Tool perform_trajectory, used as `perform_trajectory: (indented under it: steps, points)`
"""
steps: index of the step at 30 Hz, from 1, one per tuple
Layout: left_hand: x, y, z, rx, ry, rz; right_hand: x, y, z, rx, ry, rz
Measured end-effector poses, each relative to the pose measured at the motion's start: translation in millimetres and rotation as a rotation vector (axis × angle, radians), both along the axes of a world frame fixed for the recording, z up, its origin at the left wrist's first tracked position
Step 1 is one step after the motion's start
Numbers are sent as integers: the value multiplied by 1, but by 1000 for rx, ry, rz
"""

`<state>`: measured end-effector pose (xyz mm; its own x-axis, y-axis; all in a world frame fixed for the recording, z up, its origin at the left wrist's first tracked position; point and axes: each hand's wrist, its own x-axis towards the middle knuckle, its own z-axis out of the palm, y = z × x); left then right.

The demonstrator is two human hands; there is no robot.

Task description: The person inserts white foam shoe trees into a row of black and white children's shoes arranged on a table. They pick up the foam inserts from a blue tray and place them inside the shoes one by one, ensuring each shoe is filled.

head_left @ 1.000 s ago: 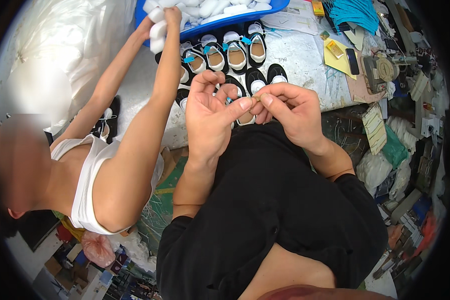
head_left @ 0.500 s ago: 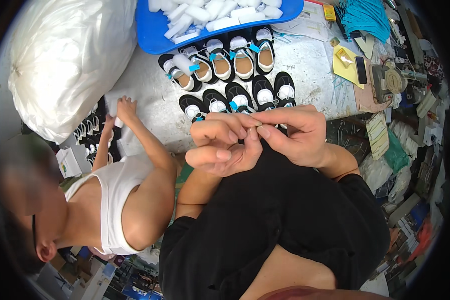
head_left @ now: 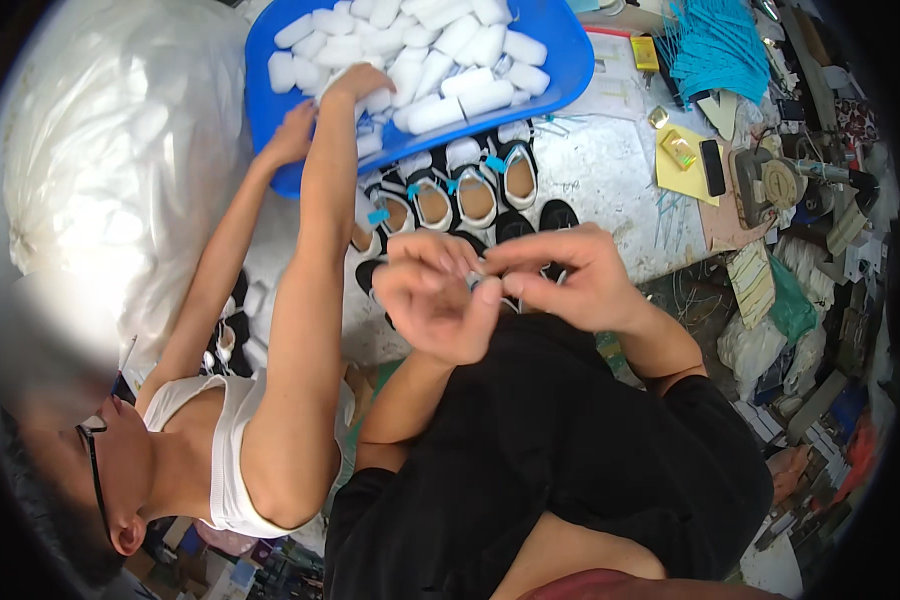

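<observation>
Above my lap, at the table's near edge, my left hand [head_left: 432, 298] and my right hand [head_left: 578, 278] meet at the fingertips. Thumb and fingers of each hand are pinched, blurred by motion. Something tiny and pale seems to sit between them, too small and smeared to name. Just beyond, partly hidden by my hands, stand black and white shoes [head_left: 477, 200] in rows, several with blue tags attached. A blue tray [head_left: 577, 60] heaped with white foam-like blocks [head_left: 450, 72] lies behind the shoes.
At my left a person in a white top [head_left: 232, 455] reaches both hands into the tray. A large white plastic bag [head_left: 120, 150] bulges at far left. Rightward lie a yellow sheet [head_left: 675, 175], a phone [head_left: 712, 168], blue ties [head_left: 720, 50] and a cluttered machine [head_left: 770, 185].
The other person's hands have gone from the near left of the table up into the blue tray. My hands have shifted slightly left, fingertips still together. The view has moved a little.
</observation>
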<state>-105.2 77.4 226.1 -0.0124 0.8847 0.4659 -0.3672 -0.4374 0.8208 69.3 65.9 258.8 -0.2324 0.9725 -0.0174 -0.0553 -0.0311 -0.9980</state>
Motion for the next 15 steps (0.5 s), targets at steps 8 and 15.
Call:
perform_trajectory:
  steps: [8, 15]
  points:
    - [41, 106, -84, -473, -93, -215, 84, 203, -156, 244, -1007, -337]
    - [80, 240, -179, -361, 917, -112, 75, 309, -223, -119, -1625, 45]
